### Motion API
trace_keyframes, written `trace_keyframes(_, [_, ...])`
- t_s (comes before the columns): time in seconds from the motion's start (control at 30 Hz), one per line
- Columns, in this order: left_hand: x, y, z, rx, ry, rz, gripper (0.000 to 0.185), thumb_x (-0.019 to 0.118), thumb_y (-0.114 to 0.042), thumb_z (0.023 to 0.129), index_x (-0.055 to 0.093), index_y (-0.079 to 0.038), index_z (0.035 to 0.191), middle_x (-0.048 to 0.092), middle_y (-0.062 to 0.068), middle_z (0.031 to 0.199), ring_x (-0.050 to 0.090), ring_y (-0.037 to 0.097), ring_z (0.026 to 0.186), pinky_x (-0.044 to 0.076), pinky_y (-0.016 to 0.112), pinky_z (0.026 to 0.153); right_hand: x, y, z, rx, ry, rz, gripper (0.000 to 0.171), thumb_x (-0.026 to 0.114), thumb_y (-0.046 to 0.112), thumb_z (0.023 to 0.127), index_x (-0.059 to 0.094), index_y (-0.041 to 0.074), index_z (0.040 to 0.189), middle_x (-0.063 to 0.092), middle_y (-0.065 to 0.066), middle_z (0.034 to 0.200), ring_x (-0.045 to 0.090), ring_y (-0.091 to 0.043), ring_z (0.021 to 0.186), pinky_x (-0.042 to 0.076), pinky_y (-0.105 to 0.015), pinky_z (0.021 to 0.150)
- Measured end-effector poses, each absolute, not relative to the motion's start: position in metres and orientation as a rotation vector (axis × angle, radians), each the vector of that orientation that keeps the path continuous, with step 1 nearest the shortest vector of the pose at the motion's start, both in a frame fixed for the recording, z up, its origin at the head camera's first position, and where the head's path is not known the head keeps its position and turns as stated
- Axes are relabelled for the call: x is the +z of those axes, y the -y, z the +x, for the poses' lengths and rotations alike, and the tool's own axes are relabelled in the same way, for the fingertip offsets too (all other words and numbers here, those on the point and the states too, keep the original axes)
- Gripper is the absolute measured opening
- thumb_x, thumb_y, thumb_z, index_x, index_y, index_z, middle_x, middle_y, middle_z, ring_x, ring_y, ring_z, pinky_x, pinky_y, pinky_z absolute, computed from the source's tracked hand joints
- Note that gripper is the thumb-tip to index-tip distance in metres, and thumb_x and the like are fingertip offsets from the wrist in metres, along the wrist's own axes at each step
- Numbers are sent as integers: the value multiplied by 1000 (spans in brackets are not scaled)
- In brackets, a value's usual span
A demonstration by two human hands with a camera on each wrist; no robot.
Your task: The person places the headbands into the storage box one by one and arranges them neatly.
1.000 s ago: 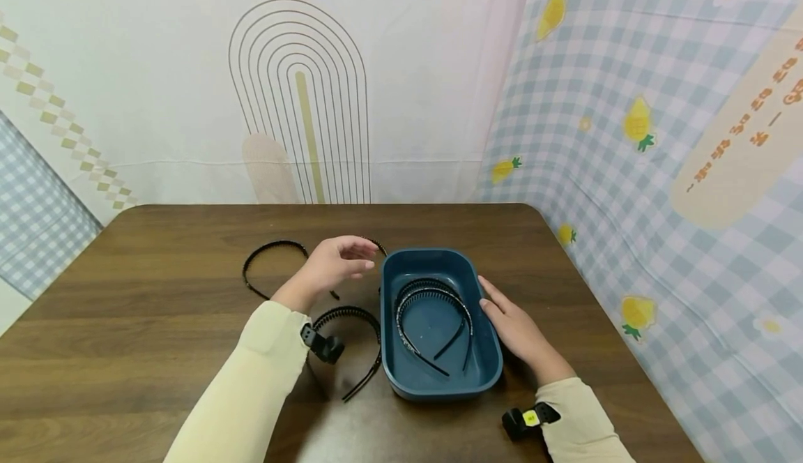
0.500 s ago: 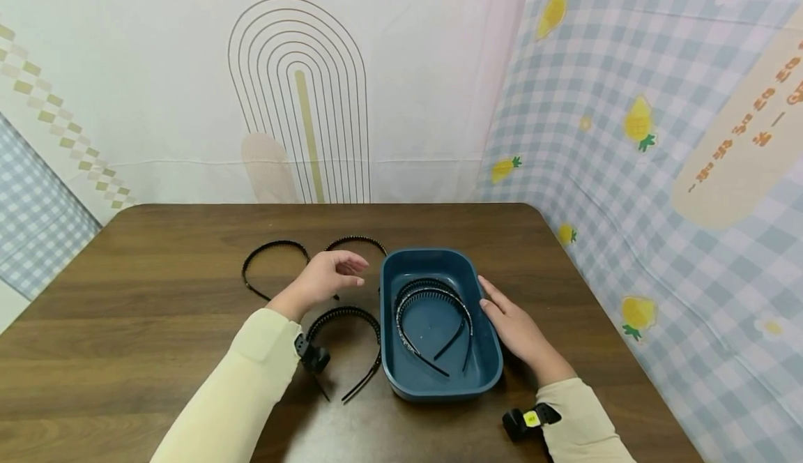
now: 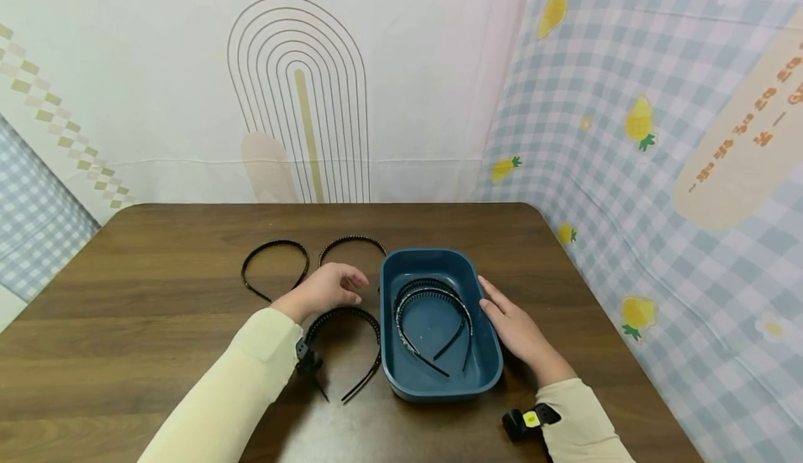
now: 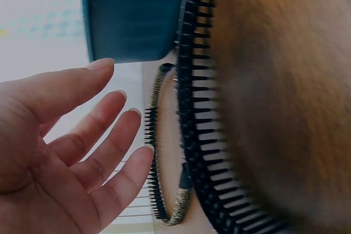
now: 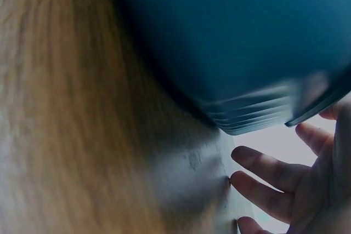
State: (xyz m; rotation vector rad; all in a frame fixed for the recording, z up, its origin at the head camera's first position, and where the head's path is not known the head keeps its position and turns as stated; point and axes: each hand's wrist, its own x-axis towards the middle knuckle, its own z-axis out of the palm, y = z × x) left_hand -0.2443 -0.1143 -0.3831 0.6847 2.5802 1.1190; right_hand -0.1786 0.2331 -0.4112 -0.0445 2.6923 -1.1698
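Observation:
A dark blue bin (image 3: 489,372) stands on the brown table (image 3: 138,337) with two black toothed headbands (image 3: 433,294) lying in it. My left hand (image 3: 329,286) hovers with relaxed fingers (image 4: 104,130) just above a black headband (image 3: 351,313) that lies left of the bin; it holds nothing. That headband's comb teeth (image 4: 197,108) run past the fingers in the left wrist view. My right hand (image 3: 511,323) rests flat against the bin's right wall (image 5: 230,42), fingers (image 5: 269,171) straight.
Two more black headbands (image 3: 276,245) (image 3: 353,240) lie on the table behind my left hand. Patterned cloth walls (image 3: 627,121) close in the back and right sides. Bare wood shows at the left and front of the table.
My left hand has drawn back toward me and lowered, from over the far headband to just above the near one. The right hand and the bin have stayed still.

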Motion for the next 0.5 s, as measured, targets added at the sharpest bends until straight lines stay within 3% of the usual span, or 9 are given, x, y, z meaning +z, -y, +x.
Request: trace_keyframes(0.5, [-391,113,-244,963,-2578,735,27,71,6,80,68,2,106,67,14,107,61,28,99,52,41,86,-410,-232,-179,-1170,-2686,-47,57,28,51,103,16,31,156,21,-10,159,23,-42,142,23,-66,107])
